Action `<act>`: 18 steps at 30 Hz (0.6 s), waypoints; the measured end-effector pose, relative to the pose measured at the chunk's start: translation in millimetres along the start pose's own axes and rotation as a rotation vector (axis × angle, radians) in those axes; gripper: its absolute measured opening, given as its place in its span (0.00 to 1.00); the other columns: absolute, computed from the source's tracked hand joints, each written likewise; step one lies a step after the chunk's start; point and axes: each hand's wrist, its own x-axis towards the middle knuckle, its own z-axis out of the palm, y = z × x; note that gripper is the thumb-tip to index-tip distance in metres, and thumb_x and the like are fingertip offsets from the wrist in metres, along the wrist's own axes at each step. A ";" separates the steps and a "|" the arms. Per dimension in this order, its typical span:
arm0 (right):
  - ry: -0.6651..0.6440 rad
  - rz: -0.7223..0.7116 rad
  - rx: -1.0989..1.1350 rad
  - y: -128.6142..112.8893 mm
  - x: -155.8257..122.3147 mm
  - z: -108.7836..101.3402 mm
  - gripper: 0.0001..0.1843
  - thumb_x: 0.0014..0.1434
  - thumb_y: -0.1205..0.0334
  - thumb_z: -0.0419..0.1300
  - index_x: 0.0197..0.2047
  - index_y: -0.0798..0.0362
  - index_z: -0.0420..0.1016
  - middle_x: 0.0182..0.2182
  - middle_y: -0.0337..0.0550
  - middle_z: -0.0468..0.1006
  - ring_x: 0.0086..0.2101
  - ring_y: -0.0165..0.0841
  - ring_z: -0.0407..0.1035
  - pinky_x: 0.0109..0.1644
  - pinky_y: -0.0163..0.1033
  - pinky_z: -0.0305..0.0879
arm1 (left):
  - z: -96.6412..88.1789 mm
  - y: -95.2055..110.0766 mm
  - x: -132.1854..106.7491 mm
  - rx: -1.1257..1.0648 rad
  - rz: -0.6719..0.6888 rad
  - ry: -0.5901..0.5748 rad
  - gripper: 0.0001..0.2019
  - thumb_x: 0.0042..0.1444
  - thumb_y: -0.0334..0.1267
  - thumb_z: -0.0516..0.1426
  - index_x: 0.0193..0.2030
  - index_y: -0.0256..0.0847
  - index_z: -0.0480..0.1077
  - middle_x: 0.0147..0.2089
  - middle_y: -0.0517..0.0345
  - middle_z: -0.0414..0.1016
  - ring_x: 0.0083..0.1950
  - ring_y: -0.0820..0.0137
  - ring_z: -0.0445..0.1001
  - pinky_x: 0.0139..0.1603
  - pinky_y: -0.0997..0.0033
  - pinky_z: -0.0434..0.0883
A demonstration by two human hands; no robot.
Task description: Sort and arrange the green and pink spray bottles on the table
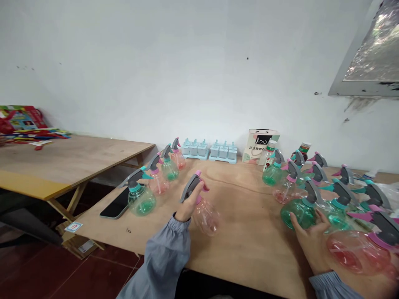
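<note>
My left hand [190,204] is closed round the neck and grey trigger of a pink spray bottle [208,218], which leans over the middle of the table. At the right, my right hand [311,238] has its fingers wrapped round the lower body of a green spray bottle [297,212] with a grey and teal head. Close beside that wrist, a larger-looking pink spray bottle [358,251] is tilted on its side. More pink and green spray bottles crowd behind it, partly hiding one another. To the left, a green spray bottle [141,201] heads a row of several bottles.
A black phone [116,203] lies by the left edge of the wooden table [243,257]. Along the wall stand two light-blue ice-pop moulds [223,153] and a printed paper bag [254,149]. Another table [102,155] at the left bears colourful flat items.
</note>
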 end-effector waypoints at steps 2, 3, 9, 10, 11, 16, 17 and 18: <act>0.005 0.001 0.017 -1.5 -0.4 2.0 0.55 0.50 0.28 0.65 0.64 0.60 0.55 0.56 0.72 0.69 0.52 0.56 0.73 0.49 0.63 0.73 | 1.6 4.0 -0.7 0.010 0.002 -0.080 0.20 0.56 0.58 0.62 0.40 0.41 0.78 0.38 0.53 0.81 0.44 0.61 0.80 0.53 0.57 0.77; 0.009 0.001 0.025 -1.5 -0.8 3.5 0.54 0.49 0.28 0.65 0.64 0.60 0.54 0.56 0.71 0.69 0.52 0.56 0.73 0.49 0.63 0.73 | 2.4 5.3 -0.7 0.007 0.011 -0.104 0.20 0.55 0.58 0.62 0.40 0.41 0.78 0.40 0.51 0.81 0.46 0.60 0.80 0.53 0.56 0.77; -0.033 -0.005 0.178 3.1 -6.3 12.9 0.52 0.49 0.35 0.69 0.63 0.58 0.53 0.60 0.73 0.63 0.53 0.56 0.72 0.50 0.67 0.73 | 1.9 5.0 1.1 0.001 0.051 -0.014 0.23 0.58 0.61 0.59 0.30 0.42 0.75 0.30 0.54 0.79 0.36 0.62 0.79 0.44 0.60 0.78; -0.043 -0.008 0.202 3.1 -7.5 13.7 0.51 0.49 0.36 0.70 0.63 0.57 0.53 0.60 0.73 0.63 0.52 0.56 0.72 0.50 0.68 0.73 | 1.2 4.5 1.4 0.011 0.043 -0.040 0.22 0.56 0.61 0.60 0.34 0.42 0.76 0.33 0.54 0.80 0.36 0.63 0.79 0.43 0.60 0.78; -0.048 -0.016 0.222 2.5 -8.7 14.3 0.50 0.49 0.37 0.70 0.63 0.57 0.53 0.60 0.73 0.63 0.53 0.56 0.72 0.51 0.69 0.72 | 0.7 3.8 1.8 0.020 0.034 -0.074 0.21 0.54 0.60 0.62 0.37 0.42 0.77 0.35 0.54 0.82 0.36 0.63 0.79 0.44 0.60 0.78; -0.072 -0.037 0.260 -8.8 -16.3 15.4 0.47 0.51 0.39 0.70 0.63 0.53 0.54 0.61 0.65 0.62 0.57 0.52 0.69 0.59 0.68 0.69 | 0.7 -1.8 4.2 0.039 0.063 0.045 0.24 0.60 0.61 0.56 0.27 0.42 0.75 0.31 0.56 0.79 0.35 0.66 0.77 0.53 0.59 0.76; -0.089 -0.027 0.267 -12.6 -19.0 15.6 0.46 0.52 0.39 0.70 0.63 0.52 0.54 0.61 0.64 0.63 0.57 0.51 0.69 0.59 0.67 0.70 | 0.7 -2.4 5.0 0.051 0.078 0.081 0.24 0.61 0.61 0.55 0.27 0.42 0.75 0.30 0.56 0.79 0.36 0.66 0.78 0.53 0.60 0.76; -0.104 -0.021 0.271 -16.8 -22.3 15.9 0.45 0.53 0.39 0.69 0.63 0.52 0.54 0.60 0.62 0.64 0.56 0.50 0.70 0.59 0.65 0.71 | 0.4 -2.6 5.8 0.067 0.092 0.089 0.23 0.60 0.60 0.56 0.29 0.42 0.76 0.31 0.56 0.79 0.37 0.65 0.78 0.52 0.61 0.76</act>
